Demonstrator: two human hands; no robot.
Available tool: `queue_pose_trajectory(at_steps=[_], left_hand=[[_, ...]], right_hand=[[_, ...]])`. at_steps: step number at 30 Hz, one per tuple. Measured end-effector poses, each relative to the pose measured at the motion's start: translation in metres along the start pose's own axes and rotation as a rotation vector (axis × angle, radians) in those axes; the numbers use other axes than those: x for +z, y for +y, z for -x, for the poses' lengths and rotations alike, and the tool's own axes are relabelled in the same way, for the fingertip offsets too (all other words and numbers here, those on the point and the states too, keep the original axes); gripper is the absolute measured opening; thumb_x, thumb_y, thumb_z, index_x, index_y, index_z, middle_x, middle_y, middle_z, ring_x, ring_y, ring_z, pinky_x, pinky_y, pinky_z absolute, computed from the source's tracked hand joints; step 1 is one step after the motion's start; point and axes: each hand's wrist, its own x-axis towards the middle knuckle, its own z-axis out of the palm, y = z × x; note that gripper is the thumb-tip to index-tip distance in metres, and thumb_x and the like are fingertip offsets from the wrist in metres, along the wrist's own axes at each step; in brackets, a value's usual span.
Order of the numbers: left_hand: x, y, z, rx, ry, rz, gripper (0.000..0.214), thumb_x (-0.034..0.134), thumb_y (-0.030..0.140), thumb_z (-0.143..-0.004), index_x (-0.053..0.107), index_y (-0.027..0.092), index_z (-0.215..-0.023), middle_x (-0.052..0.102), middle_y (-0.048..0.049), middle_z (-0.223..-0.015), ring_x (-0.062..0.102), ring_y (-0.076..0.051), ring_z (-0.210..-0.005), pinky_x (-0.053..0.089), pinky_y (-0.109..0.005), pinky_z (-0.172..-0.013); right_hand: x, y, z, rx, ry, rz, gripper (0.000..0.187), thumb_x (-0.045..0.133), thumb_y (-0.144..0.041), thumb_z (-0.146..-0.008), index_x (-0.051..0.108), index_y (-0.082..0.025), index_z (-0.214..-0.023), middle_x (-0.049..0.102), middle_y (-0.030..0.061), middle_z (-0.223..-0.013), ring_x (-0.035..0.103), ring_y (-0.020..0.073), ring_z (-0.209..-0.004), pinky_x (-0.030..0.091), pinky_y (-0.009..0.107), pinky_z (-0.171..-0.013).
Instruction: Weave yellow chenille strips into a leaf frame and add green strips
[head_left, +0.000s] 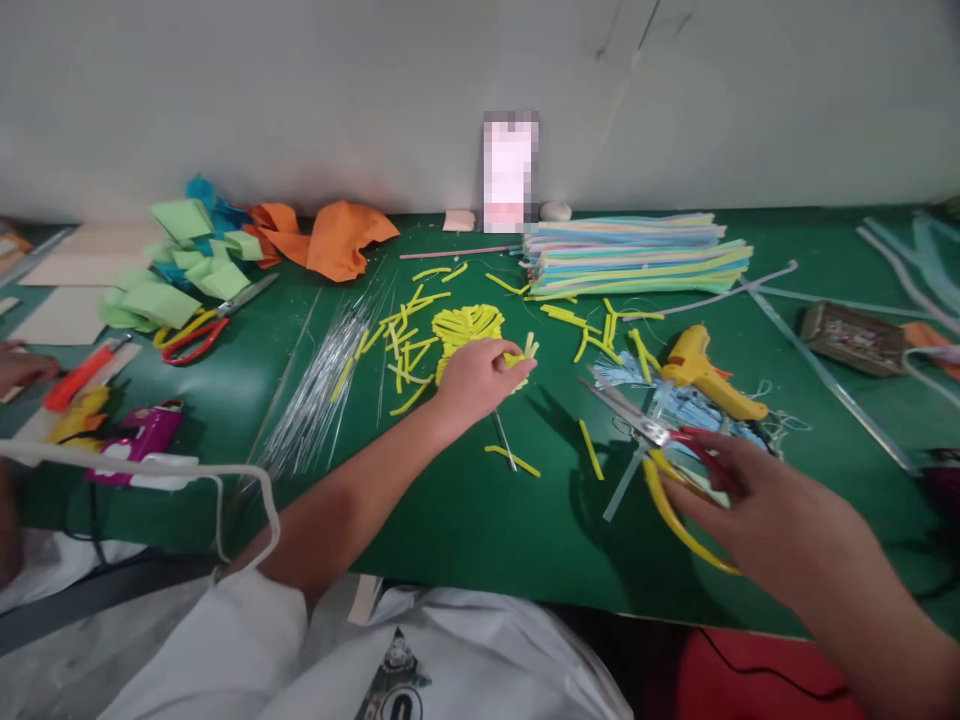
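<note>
Head view: a green table (450,525) was set against a grey wall (300,100). A yellow, leaf-like piece of fuzzy stems (466,324) was laid near the middle of the table, its lower part covered by the left hand (476,380). The left thumb and fingertips were drawn close together at the piece's right side, beside pale stem ends; whether anything was gripped could not be told. Scissors with red and yellow handles (651,430) were held in the right hand (780,510), fingers wrapped on the handles, blades pointed toward the far edge. The two hands were kept well apart.

Short yellow stem cuttings (409,358) were scattered on both sides of the leaf-like piece. A thin metal rod (505,440) was seen below the left hand. Thin silver wires (319,390) were spread left of the cuttings. A thick bundle of pastel fuzzy stems (637,262) was placed at the far edge, right of a pixelated upright phone (510,180). A yellow glue gun (701,372) was rested on light blue stringy material (686,405), just beyond the scissors. Crumpled orange sheets (341,240) and folded light green sheets (161,295) were piled toward the far left corner. Another person's hand (26,370) was partly visible at the left.
</note>
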Motion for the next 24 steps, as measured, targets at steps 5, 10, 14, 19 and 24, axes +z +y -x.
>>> queue_pose_trajectory(at_steps=[5,10,14,19,24], left_hand=[[0.004,-0.003,-0.019,-0.063,-0.068,0.139,0.032,0.070,0.045,-0.076,0.072,0.018,-0.093,0.066,-0.0019,-0.073,0.057,-0.014,-0.064,0.042,-0.027,-0.061],[0.005,-0.008,-0.031,-0.025,-0.121,0.351,0.022,0.065,0.037,-0.079,0.068,0.015,-0.077,0.064,-0.0016,-0.072,0.055,-0.011,-0.065,0.041,-0.025,-0.062],[0.001,-0.005,-0.035,-0.043,-0.172,0.407,0.030,0.073,0.036,-0.071,0.070,0.014,-0.092,0.061,-0.0003,-0.073,0.050,-0.010,-0.061,0.041,-0.025,-0.060],[-0.004,0.003,-0.044,-0.018,-0.333,0.300,0.026,0.072,0.038,-0.073,0.073,0.016,-0.086,0.062,-0.0005,-0.069,0.053,-0.011,-0.062,0.041,-0.027,-0.061],[0.000,0.002,-0.048,-0.059,-0.343,0.420,0.017,0.068,0.031,-0.077,0.071,0.014,-0.078,0.067,-0.0021,-0.072,0.058,-0.011,-0.065,0.044,-0.026,-0.066]], right_hand=[[-0.021,-0.095,-0.051,-0.065,-0.218,-0.020,0.050,0.055,-0.057,-0.082,0.061,-0.025,-0.120,0.073,0.0083,-0.094,0.069,0.0307,-0.077,0.045,0.037,-0.061],[-0.020,-0.102,-0.053,-0.109,-0.196,-0.015,0.050,0.056,-0.055,-0.082,0.059,-0.024,-0.121,0.072,0.0091,-0.103,0.069,0.0321,-0.085,0.045,0.036,-0.062],[-0.021,-0.099,-0.053,-0.129,-0.188,0.001,0.050,0.056,-0.054,-0.083,0.058,-0.022,-0.121,0.072,0.0111,-0.103,0.069,0.0329,-0.083,0.045,0.037,-0.060],[-0.027,-0.091,-0.053,-0.081,-0.208,0.036,0.051,0.055,-0.057,-0.083,0.060,-0.022,-0.119,0.072,0.0133,-0.094,0.068,0.0337,-0.071,0.043,0.038,-0.055],[-0.029,-0.091,-0.061,-0.037,-0.200,0.063,0.049,0.054,-0.056,-0.084,0.058,-0.024,-0.121,0.072,0.0129,-0.101,0.069,0.0365,-0.080,0.044,0.040,-0.058]])
